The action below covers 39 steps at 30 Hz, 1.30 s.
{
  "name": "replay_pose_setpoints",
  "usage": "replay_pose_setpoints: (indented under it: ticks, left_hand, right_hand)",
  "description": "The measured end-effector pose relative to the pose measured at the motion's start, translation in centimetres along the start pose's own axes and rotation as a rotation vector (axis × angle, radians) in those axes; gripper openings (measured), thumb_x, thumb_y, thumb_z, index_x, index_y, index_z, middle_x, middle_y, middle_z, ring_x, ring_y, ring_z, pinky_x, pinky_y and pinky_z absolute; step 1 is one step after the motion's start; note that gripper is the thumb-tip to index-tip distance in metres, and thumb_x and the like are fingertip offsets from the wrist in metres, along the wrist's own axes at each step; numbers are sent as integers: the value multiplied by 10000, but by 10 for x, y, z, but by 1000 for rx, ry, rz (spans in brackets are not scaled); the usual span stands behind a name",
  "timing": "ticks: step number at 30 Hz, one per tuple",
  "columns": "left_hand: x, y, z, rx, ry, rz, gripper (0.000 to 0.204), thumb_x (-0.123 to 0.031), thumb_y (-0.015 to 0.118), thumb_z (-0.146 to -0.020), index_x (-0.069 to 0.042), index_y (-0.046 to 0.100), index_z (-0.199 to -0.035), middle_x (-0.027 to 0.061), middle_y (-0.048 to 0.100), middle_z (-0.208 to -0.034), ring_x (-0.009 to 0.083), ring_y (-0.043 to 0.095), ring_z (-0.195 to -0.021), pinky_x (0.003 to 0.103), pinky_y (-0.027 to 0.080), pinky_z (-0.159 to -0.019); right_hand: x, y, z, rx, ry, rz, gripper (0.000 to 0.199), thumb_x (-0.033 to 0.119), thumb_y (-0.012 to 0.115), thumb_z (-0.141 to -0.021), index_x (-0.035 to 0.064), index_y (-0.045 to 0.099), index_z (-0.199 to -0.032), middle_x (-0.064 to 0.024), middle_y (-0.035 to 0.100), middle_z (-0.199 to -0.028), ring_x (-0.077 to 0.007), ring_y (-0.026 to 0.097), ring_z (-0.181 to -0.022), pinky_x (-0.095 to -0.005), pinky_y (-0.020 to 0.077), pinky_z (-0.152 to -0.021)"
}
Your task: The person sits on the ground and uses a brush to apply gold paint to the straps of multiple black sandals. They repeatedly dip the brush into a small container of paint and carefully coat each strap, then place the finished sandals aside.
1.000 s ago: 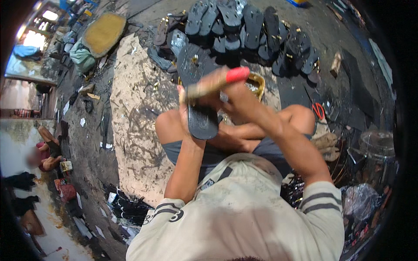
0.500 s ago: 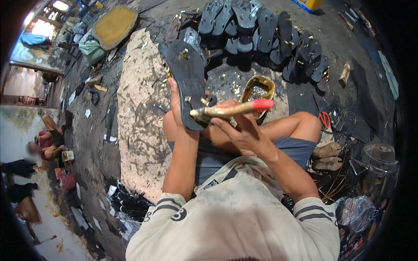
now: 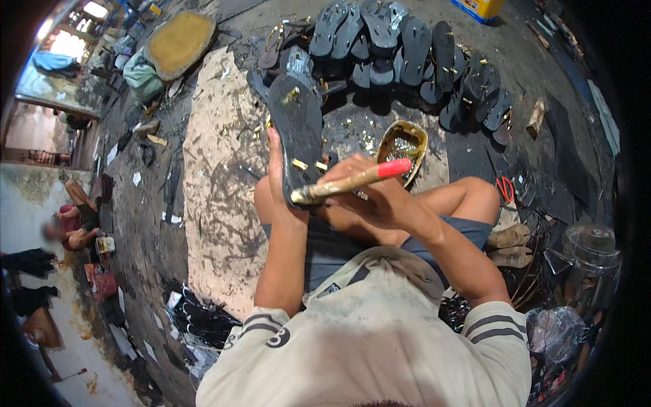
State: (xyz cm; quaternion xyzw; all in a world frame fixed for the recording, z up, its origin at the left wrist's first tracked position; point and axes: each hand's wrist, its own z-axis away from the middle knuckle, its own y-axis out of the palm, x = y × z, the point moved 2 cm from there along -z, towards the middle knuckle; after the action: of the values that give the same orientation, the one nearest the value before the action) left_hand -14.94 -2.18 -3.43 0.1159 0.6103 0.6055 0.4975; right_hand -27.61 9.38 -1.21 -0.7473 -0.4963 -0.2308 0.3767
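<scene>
My left hand (image 3: 276, 166) grips a black flip-flop sole (image 3: 296, 125) along its left edge and holds it tilted up before me. Gold-coloured strap ends poke through the sole's face. My right hand (image 3: 380, 193) is closed around a wooden-handled brush (image 3: 352, 180) with a red handle end. The brush's pale, smeared tip touches the lower end of the sole, near my left wrist. Just beyond my right hand stands an open tub (image 3: 423, 136) with yellowish sticky stuff on its walls. Part of my left hand is hidden behind the sole.
Several black flip-flops (image 3: 415, 49) stand in an arc beyond the tub. Stained cardboard (image 3: 217, 136) lies on the left. Red-handled scissors (image 3: 505, 188) and a fan (image 3: 590, 245) are to the right. Another person (image 3: 73, 220) sits far left; a yellow container (image 3: 483, 8) stands at the back.
The sole has shifted slightly down and right in my left hand. The brush has moved down and left along its lower end, and my right hand has turned over the handle.
</scene>
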Motion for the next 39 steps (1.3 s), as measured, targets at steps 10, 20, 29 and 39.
replay_pose_setpoints:
  ticks: [10, 20, 29, 39]
  left_hand:
    - [-3, -20, -27, -50, 39, -5, 604, -614, 473, -943, -52, 633, -1093, 101, 700, -851, 232, 679, -591, 319, 606, -570]
    - [-76, -31, -206, -178, 154, -352, 762, -659, 336, -956, -34, 420, -1383, 193, 537, -1315, 334, 567, -1128, 486, 489, -923]
    - [-18, -61, -135, -274, 248, -425, 600, -432, 578, -959, -124, 413, -1447, 69, 530, -1358, 208, 560, -1074, 382, 414, -960]
    - [172, -124, -104, -83, -493, -1125, 418, -39, 490, -946, -70, 421, -1358, 96, 591, -1184, 225, 619, -1036, 443, 591, -803]
  right_hand:
    - [-25, 22, 34, -180, 571, -229, 276, 165, 653, -925, 29, 650, -1165, -109, 666, -1130, -237, 621, -1074, -330, 478, -930]
    - [-17, -97, 47, -751, 521, -39, 310, 184, 619, -971, -22, 590, -1202, -66, 650, -1107, -116, 586, -1008, -268, 469, -886]
    - [-133, -162, 155, -751, 861, 240, 393, 383, 657, -924, -5, 714, -954, -47, 657, -757, -102, 547, -697, -324, 451, -630]
    - [-119, -233, 188, -1076, 848, 33, 365, 346, 658, -927, 8, 703, -1059, -21, 688, -885, -95, 562, -772, -301, 458, -691]
